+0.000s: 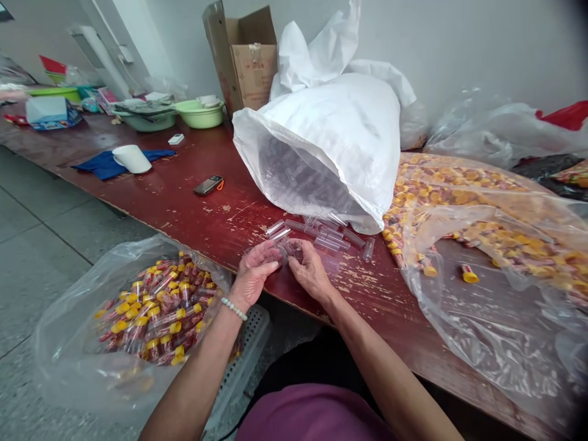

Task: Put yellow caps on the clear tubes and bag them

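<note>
At the front edge of the dark red table, my left hand (257,269) and my right hand (309,272) are close together, thumbs and fingers curled inward. Clear plastic tubes (285,247) show between the fingertips of both hands; how many is hard to make out. Just beyond lies a loose pile of clear tubes (331,239), spilling from the mouth of a big white sack (340,128) full of them. Below my left hand, a clear plastic bag (68,361) holds many filled tubes with yellow caps (160,312).
A large clear bag (496,343) with yellow-capped pieces (441,184) spreads over the right side; one capped piece (469,274) lies apart. Farther left are a black device (209,185), a white cup (132,159) on blue cloth, green basins (199,115) and a cardboard box (255,73).
</note>
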Motion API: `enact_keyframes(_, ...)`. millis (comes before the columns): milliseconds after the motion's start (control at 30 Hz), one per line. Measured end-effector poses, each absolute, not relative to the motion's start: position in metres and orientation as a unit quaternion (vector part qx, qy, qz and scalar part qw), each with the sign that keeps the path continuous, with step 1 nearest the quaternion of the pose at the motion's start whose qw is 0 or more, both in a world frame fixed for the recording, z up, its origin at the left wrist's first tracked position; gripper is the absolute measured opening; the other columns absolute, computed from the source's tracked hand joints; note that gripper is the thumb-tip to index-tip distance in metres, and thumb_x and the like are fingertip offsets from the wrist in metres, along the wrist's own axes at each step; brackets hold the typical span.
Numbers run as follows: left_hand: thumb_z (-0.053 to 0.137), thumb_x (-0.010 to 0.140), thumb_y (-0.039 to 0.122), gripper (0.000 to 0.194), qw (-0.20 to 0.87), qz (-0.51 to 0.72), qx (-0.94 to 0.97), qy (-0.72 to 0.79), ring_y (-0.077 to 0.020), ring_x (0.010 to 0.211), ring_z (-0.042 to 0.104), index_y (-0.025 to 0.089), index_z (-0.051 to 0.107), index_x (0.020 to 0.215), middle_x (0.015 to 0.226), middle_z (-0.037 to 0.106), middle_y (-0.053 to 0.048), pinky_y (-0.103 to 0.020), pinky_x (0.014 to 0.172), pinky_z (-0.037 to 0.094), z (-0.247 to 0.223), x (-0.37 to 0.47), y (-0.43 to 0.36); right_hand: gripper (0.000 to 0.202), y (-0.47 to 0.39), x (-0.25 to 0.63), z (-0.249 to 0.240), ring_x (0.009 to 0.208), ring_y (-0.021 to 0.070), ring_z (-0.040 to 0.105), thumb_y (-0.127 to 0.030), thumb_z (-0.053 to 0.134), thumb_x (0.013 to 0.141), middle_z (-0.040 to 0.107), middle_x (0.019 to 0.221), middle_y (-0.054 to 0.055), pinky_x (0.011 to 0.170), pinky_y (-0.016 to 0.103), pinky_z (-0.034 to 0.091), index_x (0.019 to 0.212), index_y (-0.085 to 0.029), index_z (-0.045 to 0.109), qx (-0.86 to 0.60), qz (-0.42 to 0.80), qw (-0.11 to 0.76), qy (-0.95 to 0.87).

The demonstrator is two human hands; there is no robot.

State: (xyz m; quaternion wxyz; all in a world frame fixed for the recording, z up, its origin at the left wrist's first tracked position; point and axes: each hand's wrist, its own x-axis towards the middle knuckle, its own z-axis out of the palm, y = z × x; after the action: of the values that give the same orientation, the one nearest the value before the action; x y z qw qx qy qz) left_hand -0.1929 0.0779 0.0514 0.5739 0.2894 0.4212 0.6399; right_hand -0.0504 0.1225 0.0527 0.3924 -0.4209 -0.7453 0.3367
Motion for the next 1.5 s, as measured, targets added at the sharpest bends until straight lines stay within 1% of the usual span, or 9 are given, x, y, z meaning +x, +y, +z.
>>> enact_keyframes(133, 0.074, 0.060, 0.010, 0.056, 0.570, 0.637, 0.346, 0.387, -0.0178, 0.104, 0.060, 0.020, 0.059, 0.113, 0.111, 0.065, -0.006, -0.033, 0.096, 0.044, 0.050, -0.168, 0.084, 0.030, 0.104, -0.042, 0.049, 0.103, 0.0170, 0.052, -0.019, 0.051, 0.081, 0.055, 0.105, 0.005, 0.094, 0.035, 0.043, 0.110, -0.023, 0.056, -0.393, 0.396, 0.446, -0.699)
enact_keyframes(333, 0.078, 0.058, 0.013, 0.052, 0.539, 0.626, 0.392, 0.405, -0.0164, 0.089, 0.064, 0.018, 0.059, 0.105, 0.095, 0.068, -0.004, -0.031, 0.083, 0.050, 0.046, -0.148, 0.091, 0.039, 0.100, -0.012, 0.046, 0.127, 0.0189, 0.036, -0.019, 0.054, 0.080, 0.038, 0.128, 0.006, 0.105, 0.036, 0.036, 0.118, -0.026, 0.053, -0.384, 0.429, 0.435, -0.692)
enact_keyframes(600, 0.079, 0.057, 0.015, 0.043, 0.528, 0.608, 0.395, 0.442, -0.0124, 0.077, 0.063, 0.016, 0.063, 0.097, 0.081, 0.069, -0.001, -0.026, 0.074, 0.051, 0.048, -0.138, 0.093, 0.034, 0.100, 0.012, 0.050, 0.098, 0.0194, 0.052, -0.017, 0.048, 0.087, 0.055, 0.106, 0.009, 0.087, 0.036, 0.047, 0.121, -0.019, 0.052, -0.417, 0.264, 0.399, -0.773)
enact_keyframes(700, 0.078, 0.058, 0.016, 0.037, 0.593, 0.589, 0.319, 0.447, -0.0141, 0.072, 0.064, 0.014, 0.065, 0.092, 0.079, 0.069, -0.002, -0.029, 0.068, 0.054, 0.058, -0.143, 0.096, 0.036, 0.098, 0.022, 0.061, 0.097, 0.0220, 0.050, -0.011, 0.042, 0.088, 0.060, 0.106, 0.010, 0.086, 0.039, 0.046, 0.120, -0.019, 0.055, -0.388, 0.127, 0.337, -0.849)
enact_keyframes(800, 0.074, 0.063, 0.016, 0.029, 0.714, 0.499, 0.279, 0.404, -0.0166, 0.071, 0.065, 0.012, 0.066, 0.091, 0.082, 0.069, -0.004, -0.032, 0.064, 0.055, 0.066, -0.148, 0.101, 0.031, 0.097, 0.028, 0.071, 0.105, 0.0242, 0.046, -0.016, 0.044, 0.090, 0.058, 0.116, 0.009, 0.090, 0.041, 0.043, 0.115, -0.024, 0.061, -0.340, 0.015, 0.322, -0.884)
enact_keyframes(967, 0.063, 0.070, 0.014, 0.023, 0.833, 0.426, 0.184, 0.303, -0.0177, 0.070, 0.066, 0.011, 0.064, 0.093, 0.087, 0.069, -0.007, -0.033, 0.060, 0.056, 0.064, -0.146, 0.102, 0.029, 0.098, 0.028, 0.073, 0.110, 0.0221, 0.046, -0.019, 0.043, 0.092, 0.056, 0.118, 0.010, 0.092, 0.039, 0.044, 0.114, -0.023, 0.062, -0.297, -0.035, 0.330, -0.895)
enact_keyframes(1067, 0.059, 0.075, 0.014, 0.021, 0.853, 0.417, 0.153, 0.274, -0.0189, 0.074, 0.067, 0.012, 0.062, 0.095, 0.087, 0.069, -0.006, -0.040, 0.068, 0.056, 0.059, -0.146, 0.101, 0.034, 0.096, 0.033, 0.071, 0.120, 0.0226, 0.042, -0.019, 0.042, 0.092, 0.054, 0.126, 0.011, 0.097, 0.041, 0.041, 0.123, -0.021, 0.055, -0.276, -0.041, 0.299, -0.912)
enact_keyframes(1267, 0.060, 0.076, 0.015, 0.029, 0.878, 0.374, 0.187, 0.232, -0.0269, 0.088, 0.067, 0.016, 0.059, 0.106, 0.094, 0.070, -0.008, -0.050, 0.081, 0.050, 0.059, -0.143, 0.100, 0.060, 0.095, 0.045, 0.063, 0.131, 0.0230, 0.034, -0.005, 0.039, 0.082, 0.040, 0.143, 0.009, 0.103, 0.043, 0.036, 0.141, -0.017, 0.033, -0.361, -0.004, 0.275, -0.891)
enact_keyframes(1500, 0.065, 0.075, 0.012, 0.017, 0.838, 0.440, 0.149, 0.286, -0.0168, 0.076, 0.066, 0.017, 0.064, 0.091, 0.084, 0.069, -0.002, -0.041, 0.078, 0.053, 0.057, -0.113, 0.106, 0.065, 0.099, 0.053, 0.065, 0.133, 0.0237, 0.033, 0.000, 0.040, 0.069, 0.042, 0.142, 0.010, 0.107, 0.047, 0.035, 0.132, -0.012, 0.046, -0.360, 0.033, 0.292, -0.886)
